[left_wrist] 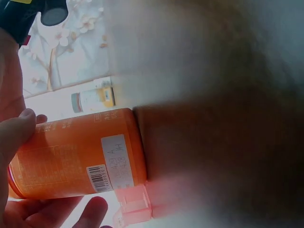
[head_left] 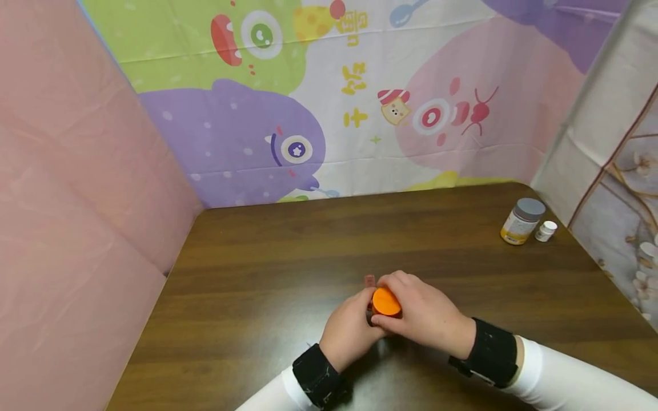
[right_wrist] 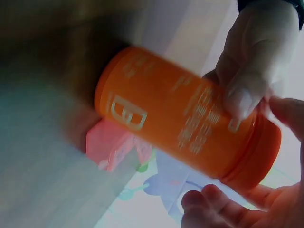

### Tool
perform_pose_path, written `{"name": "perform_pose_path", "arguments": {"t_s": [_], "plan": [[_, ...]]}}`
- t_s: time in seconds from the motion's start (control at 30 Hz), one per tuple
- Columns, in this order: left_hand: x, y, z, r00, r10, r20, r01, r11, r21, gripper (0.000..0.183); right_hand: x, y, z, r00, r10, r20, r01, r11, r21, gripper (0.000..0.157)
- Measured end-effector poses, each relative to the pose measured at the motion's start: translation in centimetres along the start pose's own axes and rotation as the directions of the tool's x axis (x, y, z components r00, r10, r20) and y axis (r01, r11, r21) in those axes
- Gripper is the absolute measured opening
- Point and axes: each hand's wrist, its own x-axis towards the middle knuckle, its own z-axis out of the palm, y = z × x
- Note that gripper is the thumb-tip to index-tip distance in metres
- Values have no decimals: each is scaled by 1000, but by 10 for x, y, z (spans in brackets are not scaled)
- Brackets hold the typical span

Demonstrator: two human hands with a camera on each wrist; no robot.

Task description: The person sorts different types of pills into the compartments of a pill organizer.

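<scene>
An orange supplement bottle (right_wrist: 161, 109) with a matching orange cap (head_left: 386, 301) stands upright near the table's middle. My left hand (head_left: 352, 326) grips its body, thumb on one side and fingers on the other, as the left wrist view shows. Around the cap, the thumb and fingers of my right hand (head_left: 424, 311) hold on from the right. The cap sits on the bottle. White print, a barcode and a pale sticker show on the bottle (left_wrist: 71, 154). Just behind it lies a small translucent pink box (left_wrist: 134, 204), mostly hidden by the hands in the head view.
At the far right of the brown wooden table (head_left: 257, 245) stand a grey-lidded jar (head_left: 521, 221) and a small white bottle (head_left: 546, 231). A cartoon-printed cloth (head_left: 354, 154) hangs behind the table, and a pink cloth (head_left: 77, 200) borders its left side.
</scene>
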Motion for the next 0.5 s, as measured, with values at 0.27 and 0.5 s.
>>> {"name": "perform_pose_path", "arguments": {"t_s": [0.27,0.5], "plan": [[1,-1,-1,1000,22,-12,-22,999,-27,55,3,-1,-4,996,81,35,-78,995,-69,46],[7,-6,-2,998,61,26,-57,991,-122,53,6,0,-4,998,45,49,-41,997,-72,41]]}}
